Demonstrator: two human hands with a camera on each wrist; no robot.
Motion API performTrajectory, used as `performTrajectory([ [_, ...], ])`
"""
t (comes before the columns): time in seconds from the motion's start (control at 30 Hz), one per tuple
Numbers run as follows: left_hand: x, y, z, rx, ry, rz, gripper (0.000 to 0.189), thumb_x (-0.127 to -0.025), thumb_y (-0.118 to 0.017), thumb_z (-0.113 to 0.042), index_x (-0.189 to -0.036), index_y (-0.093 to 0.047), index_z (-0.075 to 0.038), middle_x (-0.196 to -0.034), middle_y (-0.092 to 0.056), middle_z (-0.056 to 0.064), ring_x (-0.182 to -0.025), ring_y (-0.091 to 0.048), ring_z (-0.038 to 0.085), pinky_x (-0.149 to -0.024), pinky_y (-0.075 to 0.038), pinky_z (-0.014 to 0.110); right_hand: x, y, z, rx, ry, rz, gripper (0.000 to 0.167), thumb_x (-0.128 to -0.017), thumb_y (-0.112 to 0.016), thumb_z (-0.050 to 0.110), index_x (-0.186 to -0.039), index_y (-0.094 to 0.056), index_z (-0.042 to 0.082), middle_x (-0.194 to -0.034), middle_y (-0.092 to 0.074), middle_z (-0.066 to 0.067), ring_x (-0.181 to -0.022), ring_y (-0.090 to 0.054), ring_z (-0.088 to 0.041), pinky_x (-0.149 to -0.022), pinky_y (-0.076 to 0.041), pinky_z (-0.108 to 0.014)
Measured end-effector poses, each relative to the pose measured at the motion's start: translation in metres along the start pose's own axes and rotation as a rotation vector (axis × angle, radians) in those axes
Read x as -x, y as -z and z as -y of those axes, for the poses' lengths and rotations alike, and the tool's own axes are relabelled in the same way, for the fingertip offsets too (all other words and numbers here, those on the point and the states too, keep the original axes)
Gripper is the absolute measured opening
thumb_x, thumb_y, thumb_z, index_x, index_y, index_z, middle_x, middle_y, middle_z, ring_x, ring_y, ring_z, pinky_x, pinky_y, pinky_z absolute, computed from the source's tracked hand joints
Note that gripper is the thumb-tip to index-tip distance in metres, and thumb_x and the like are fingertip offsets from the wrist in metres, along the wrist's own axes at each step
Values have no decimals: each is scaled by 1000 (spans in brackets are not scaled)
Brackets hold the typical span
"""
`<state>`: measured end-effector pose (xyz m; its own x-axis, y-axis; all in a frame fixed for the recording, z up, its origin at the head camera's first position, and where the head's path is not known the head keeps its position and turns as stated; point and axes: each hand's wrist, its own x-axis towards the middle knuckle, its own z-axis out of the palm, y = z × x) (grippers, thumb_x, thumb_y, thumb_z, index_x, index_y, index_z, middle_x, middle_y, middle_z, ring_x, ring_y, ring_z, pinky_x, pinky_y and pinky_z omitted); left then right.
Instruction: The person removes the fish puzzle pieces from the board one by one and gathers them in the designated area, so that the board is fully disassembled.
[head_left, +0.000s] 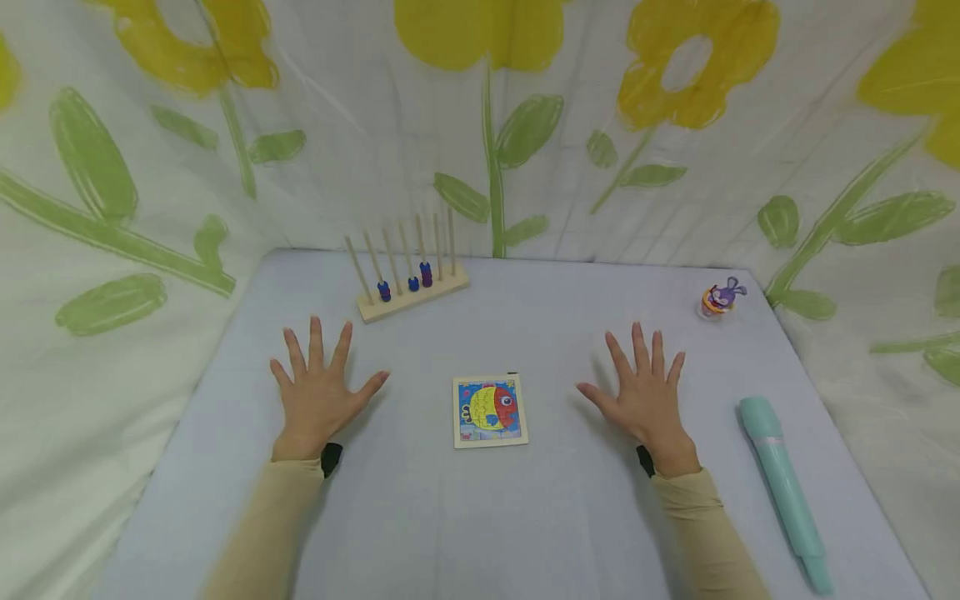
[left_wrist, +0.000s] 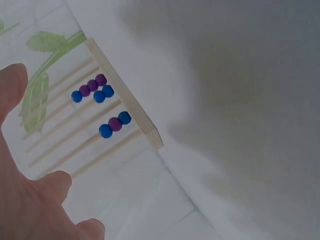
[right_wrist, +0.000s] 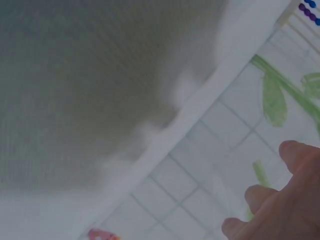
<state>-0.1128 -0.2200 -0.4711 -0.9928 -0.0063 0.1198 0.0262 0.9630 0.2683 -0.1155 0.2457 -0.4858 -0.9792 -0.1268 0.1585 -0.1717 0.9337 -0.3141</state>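
Note:
My left hand (head_left: 313, 408) is spread palm down over the left half of the table, holding nothing. Opposite it, my right hand (head_left: 647, 412) has its fingers spread too and holds nothing. Between the hands lies a square wooden jigsaw puzzle (head_left: 491, 410) with a red and yellow fish on a blue ground. Beyond the left hand stands a wooden bead rack (head_left: 414, 300) with upright rods; blue and purple beads (left_wrist: 115, 124) sit on three of them. In the left wrist view, the fingers (left_wrist: 55, 185) show near this rack.
At the back right stands a small purple rabbit-eared toy (head_left: 722, 297) in a clear cup. A long mint-green stick (head_left: 783, 479) with a thicker end lies along the right side. Behind the white table (head_left: 480, 517) hangs a white curtain (head_left: 345, 108) painted with yellow flowers.

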Motion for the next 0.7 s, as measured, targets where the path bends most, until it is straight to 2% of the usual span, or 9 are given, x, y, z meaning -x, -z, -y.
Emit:
performTrajectory([
  [0.23, -1, -4, 1, 14, 14, 43, 98, -89, -62, -68, -166, -23, -21, -172, -3, 30, -155, 8, 62, -111, -6, 90, -4, -5, -3, 19, 11, 1, 94, -86, -68, 63, -161, -37, 16, -172, -16, -27, -157, -8, -59, -115, -1, -86],
  [0.37, 2, -3, 3, 8, 19, 44, 98, -89, -62, -68, -165, -25, -19, -172, -4, 31, -155, 8, 63, -111, -5, 90, -2, -5, -4, 21, 2, 16, 94, -86, -68, 64, -161, -36, 16, -172, -17, -27, -157, -8, -58, -115, -1, -86],
  [0.57, 3, -2, 0, 29, 0, 32, 99, -87, -65, -67, -164, -28, -17, -172, -6, 31, -155, 6, 63, -111, -8, 89, 0, -2, -3, 24, -9, 30, 93, -87, -67, 62, -161, -36, 15, -172, -16, -27, -157, -7, -59, -115, -1, -86],
  [0.7, 3, 1, -5, 28, -11, 55, 101, -87, -65, -66, -165, -27, -15, -172, -5, 31, -154, 5, 64, -110, -13, 89, -1, 1, 0, 13, -31, 64, 91, -90, -63, 64, -162, -34, 16, -173, -14, -25, -158, -5, -58, -116, 1, -85],
])
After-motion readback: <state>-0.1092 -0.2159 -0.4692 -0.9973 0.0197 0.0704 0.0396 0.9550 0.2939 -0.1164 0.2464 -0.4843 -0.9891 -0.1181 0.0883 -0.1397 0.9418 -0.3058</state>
